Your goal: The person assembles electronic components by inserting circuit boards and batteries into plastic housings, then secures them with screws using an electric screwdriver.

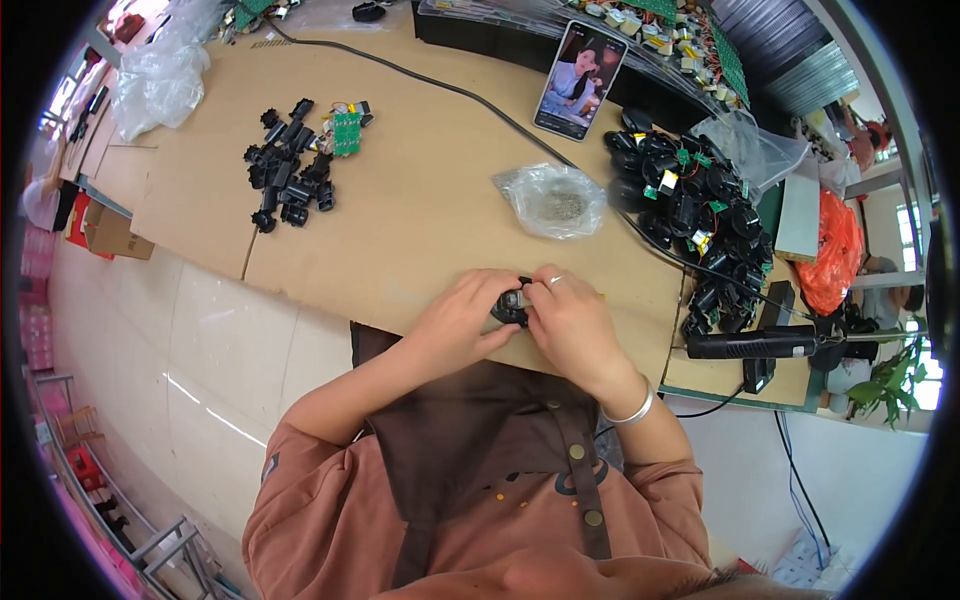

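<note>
Near the table's front edge, my two hands meet around a small round black plastic housing [512, 306] with a greyish part inside it. My left hand [466, 310] grips its left side, thumb below and fingers above. On the other side, my right hand [570, 322] pinches at the housing's upper right; its fingertips partly hide the piece. Just beyond the hands lies a clear plastic bag [556, 202] with small metallic bits, probably screws, inside. To the right spreads a heap of black housings [690, 200] with small green boards, wires and silvery cells among them.
Black plastic parts [290, 170] lie at left beside green circuit boards [346, 132]. A phone [581, 80] leans against a black tray at the back. A black cable [440, 84] crosses the cardboard-covered table [400, 200]. A black electric screwdriver [752, 344] is at the right edge.
</note>
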Demonstrator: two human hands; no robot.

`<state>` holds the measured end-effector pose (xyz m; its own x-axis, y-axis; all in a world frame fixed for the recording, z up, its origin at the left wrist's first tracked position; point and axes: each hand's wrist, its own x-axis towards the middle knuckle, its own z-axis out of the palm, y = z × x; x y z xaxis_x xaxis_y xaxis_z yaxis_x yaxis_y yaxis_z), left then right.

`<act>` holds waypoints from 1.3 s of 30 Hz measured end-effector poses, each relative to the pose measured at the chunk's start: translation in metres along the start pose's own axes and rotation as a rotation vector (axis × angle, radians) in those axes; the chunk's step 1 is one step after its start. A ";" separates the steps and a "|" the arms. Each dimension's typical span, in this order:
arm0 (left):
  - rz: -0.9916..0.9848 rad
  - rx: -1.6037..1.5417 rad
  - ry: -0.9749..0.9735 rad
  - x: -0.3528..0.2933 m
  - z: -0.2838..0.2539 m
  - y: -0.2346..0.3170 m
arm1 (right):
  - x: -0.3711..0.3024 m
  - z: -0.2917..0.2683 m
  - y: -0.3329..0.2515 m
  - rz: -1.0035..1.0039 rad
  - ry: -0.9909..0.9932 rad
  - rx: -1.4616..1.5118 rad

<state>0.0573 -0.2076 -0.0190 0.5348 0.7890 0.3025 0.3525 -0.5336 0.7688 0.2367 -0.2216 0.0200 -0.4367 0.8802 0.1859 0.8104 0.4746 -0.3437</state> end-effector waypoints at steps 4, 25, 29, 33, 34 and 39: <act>0.053 0.063 -0.014 -0.002 0.001 -0.004 | 0.003 -0.001 0.000 -0.036 -0.014 -0.132; -0.152 0.704 0.402 -0.012 -0.118 -0.059 | -0.046 -0.022 0.005 0.152 0.262 0.169; -0.232 0.918 0.352 -0.014 -0.139 -0.082 | -0.056 -0.025 0.015 0.288 0.357 0.326; -0.164 0.596 0.462 -0.011 -0.115 -0.074 | -0.071 -0.021 0.032 0.289 0.422 0.226; -0.263 0.343 0.391 -0.010 -0.105 -0.056 | -0.087 -0.012 0.043 0.304 0.820 0.170; -0.502 0.013 0.266 -0.018 -0.066 -0.025 | -0.128 -0.053 0.090 0.241 1.560 -0.155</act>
<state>-0.0117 -0.1885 -0.0067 0.0882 0.9955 0.0344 0.5243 -0.0758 0.8482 0.3865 -0.2914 0.0141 0.4367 0.0204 0.8994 0.8712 0.2397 -0.4285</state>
